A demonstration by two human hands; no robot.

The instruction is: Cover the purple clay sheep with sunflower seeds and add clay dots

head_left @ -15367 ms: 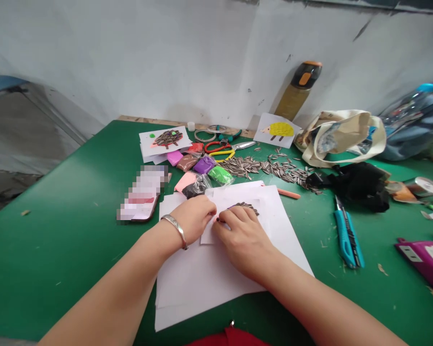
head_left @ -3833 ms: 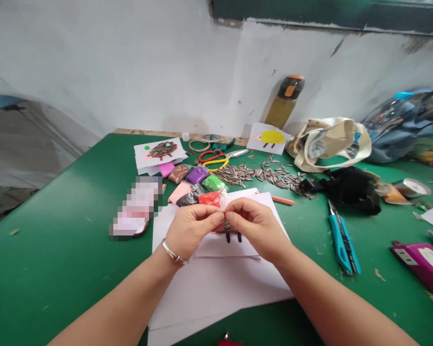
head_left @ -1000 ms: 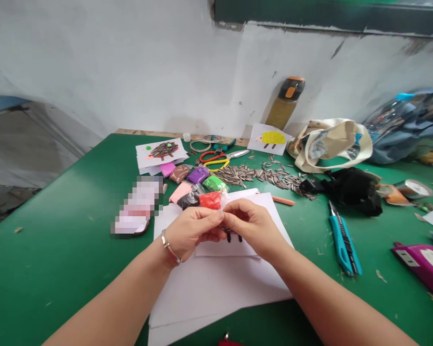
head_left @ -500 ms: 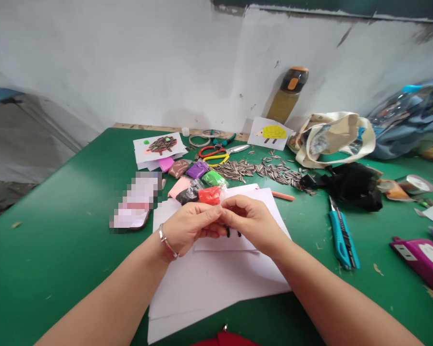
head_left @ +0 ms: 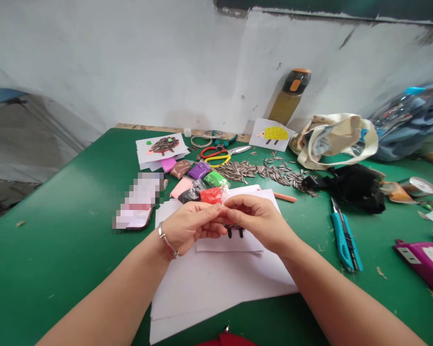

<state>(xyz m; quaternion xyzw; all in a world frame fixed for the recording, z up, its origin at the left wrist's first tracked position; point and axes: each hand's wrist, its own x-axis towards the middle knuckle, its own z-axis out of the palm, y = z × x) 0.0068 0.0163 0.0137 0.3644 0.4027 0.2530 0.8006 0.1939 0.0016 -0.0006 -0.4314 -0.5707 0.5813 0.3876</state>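
My left hand [head_left: 198, 222], with a silver bracelet on its wrist, is closed in a pinch against the fingertips of my right hand [head_left: 256, 221]. The right hand's fingers are also pinched together. Whatever lies between the fingertips is hidden or too small to make out. Below the hands is a small white card [head_left: 220, 245], with two short black legs showing on it and a dark body mostly covered by my fingers. The card rests on larger white sheets [head_left: 216, 293]. Just beyond my fingers sit a red clay packet [head_left: 211, 195] and a black one [head_left: 192, 192].
Sunflower seeds [head_left: 238, 171] lie spread behind the packets, near red-and-yellow scissors [head_left: 222, 156]. A phone [head_left: 139, 202] lies left, a blue utility knife [head_left: 345, 240] right. Farther back are a hedgehog card [head_left: 166, 146], a yellow hedgehog picture [head_left: 272, 134], a bottle [head_left: 288, 96] and a cloth bag [head_left: 335, 142].
Both hands stay pinched together over the card, the right hand shifting slightly. A bit more of the card's dark body and black legs shows. The whole view has moved slightly.
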